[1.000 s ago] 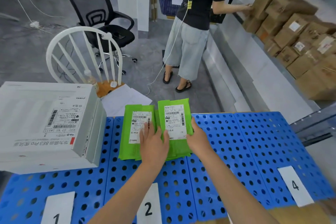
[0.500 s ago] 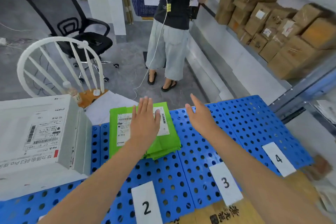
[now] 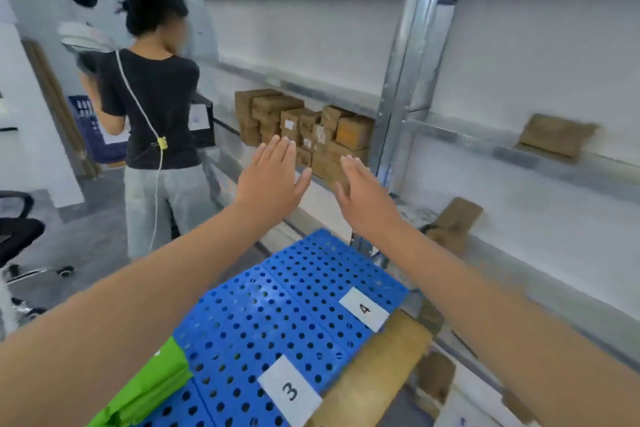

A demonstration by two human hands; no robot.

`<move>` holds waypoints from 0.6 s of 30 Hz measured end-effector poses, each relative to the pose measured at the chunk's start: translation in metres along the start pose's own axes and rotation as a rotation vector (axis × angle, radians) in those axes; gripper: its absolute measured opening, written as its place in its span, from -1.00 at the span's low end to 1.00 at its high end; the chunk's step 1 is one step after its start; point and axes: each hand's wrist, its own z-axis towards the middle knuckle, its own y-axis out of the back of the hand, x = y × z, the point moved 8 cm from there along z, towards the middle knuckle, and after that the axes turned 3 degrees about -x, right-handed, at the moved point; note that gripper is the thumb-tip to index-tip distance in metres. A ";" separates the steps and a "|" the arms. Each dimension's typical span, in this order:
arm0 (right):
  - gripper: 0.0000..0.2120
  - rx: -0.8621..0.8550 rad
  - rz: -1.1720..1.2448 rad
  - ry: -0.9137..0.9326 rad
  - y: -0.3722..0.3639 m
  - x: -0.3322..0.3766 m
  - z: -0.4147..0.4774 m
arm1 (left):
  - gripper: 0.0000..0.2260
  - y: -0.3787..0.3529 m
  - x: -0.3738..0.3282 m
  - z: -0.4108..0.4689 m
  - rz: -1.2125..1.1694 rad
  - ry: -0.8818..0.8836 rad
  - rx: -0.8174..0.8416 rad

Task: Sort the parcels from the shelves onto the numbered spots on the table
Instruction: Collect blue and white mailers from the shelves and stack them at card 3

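Observation:
My left hand [image 3: 272, 175] and my right hand [image 3: 363, 194] are both raised in the air with straight fingers, holding nothing, stretched toward the metal shelves [image 3: 391, 107]. Behind them a stack of brown cardboard parcels [image 3: 308, 128] sits on a shelf. More brown parcels lie on the right shelves, one flat [image 3: 554, 135] and one lower [image 3: 457, 222]. Below my arms the blue perforated table [image 3: 277, 315] carries white labels 3 [image 3: 289, 390] and 4 [image 3: 363, 308]. Green parcels [image 3: 145, 388] lie at its lower left corner.
A person in a black shirt [image 3: 156, 114] stands left of the shelves, back turned, holding something white overhead. A black office chair [image 3: 17, 236] is at the far left. A wooden table edge [image 3: 377, 367] borders the blue panels. A blue crate [image 3: 93, 128] stands behind the person.
My view has swung right from the table to the shelves. Both hands have left the green parcels on the table and risen, open, toward the shelf boxes.

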 end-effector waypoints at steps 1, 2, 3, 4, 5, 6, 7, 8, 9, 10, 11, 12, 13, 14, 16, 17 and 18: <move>-0.49 -0.016 -0.052 -0.001 0.023 -0.015 -0.005 | -0.44 0.005 -0.028 0.010 -0.009 -0.037 -0.018; -0.49 -0.033 -0.108 -0.015 0.052 -0.036 -0.014 | -0.44 0.009 -0.063 0.018 -0.025 -0.089 -0.041; -0.49 -0.048 -0.161 -0.024 0.079 -0.055 -0.023 | -0.44 0.014 -0.096 0.024 -0.042 -0.133 -0.062; -0.49 -0.063 -0.212 -0.035 0.106 -0.075 -0.034 | -0.45 0.020 -0.130 0.029 -0.067 -0.175 -0.081; -0.50 -0.073 -0.259 -0.050 0.132 -0.093 -0.046 | -0.45 0.025 -0.162 0.032 -0.096 -0.215 -0.093; -0.51 -0.085 -0.295 -0.075 0.156 -0.111 -0.058 | -0.46 0.029 -0.191 0.033 -0.118 -0.250 -0.100; -0.52 -0.099 -0.319 -0.109 0.180 -0.128 -0.071 | -0.46 0.031 -0.218 0.034 -0.138 -0.280 -0.102; -0.53 -0.116 -0.326 -0.163 0.203 -0.146 -0.086 | -0.46 0.033 -0.244 0.034 -0.157 -0.314 -0.103; -0.54 -0.135 -0.319 -0.223 0.225 -0.162 -0.101 | -0.46 0.036 -0.269 0.034 -0.175 -0.352 -0.106; -0.55 -0.147 -0.310 -0.285 0.244 -0.180 -0.116 | -0.47 0.039 -0.295 0.032 -0.196 -0.392 -0.108; -0.55 -0.155 -0.312 -0.340 0.262 -0.195 -0.131 | -0.47 0.043 -0.321 0.031 -0.220 -0.429 -0.109; -0.54 -0.160 -0.323 -0.390 0.279 -0.212 -0.146 | -0.45 0.046 -0.346 0.030 -0.247 -0.464 -0.109; -0.54 -0.172 -0.342 -0.432 0.295 -0.227 -0.161 | -0.42 0.049 -0.372 0.029 -0.270 -0.500 -0.116; -0.56 -0.194 -0.359 -0.472 0.311 -0.243 -0.177 | -0.42 0.052 -0.397 0.028 -0.286 -0.533 -0.124; -0.63 -0.243 -0.396 -0.548 0.342 -0.269 -0.211 | -0.45 0.055 -0.448 0.025 -0.319 -0.598 -0.125; -0.63 -0.262 -0.407 -0.583 0.357 -0.279 -0.228 | -0.46 0.057 -0.472 0.021 -0.341 -0.631 -0.119; -0.63 -0.276 -0.410 -0.617 0.371 -0.289 -0.245 | -0.47 0.060 -0.497 0.017 -0.375 -0.662 -0.110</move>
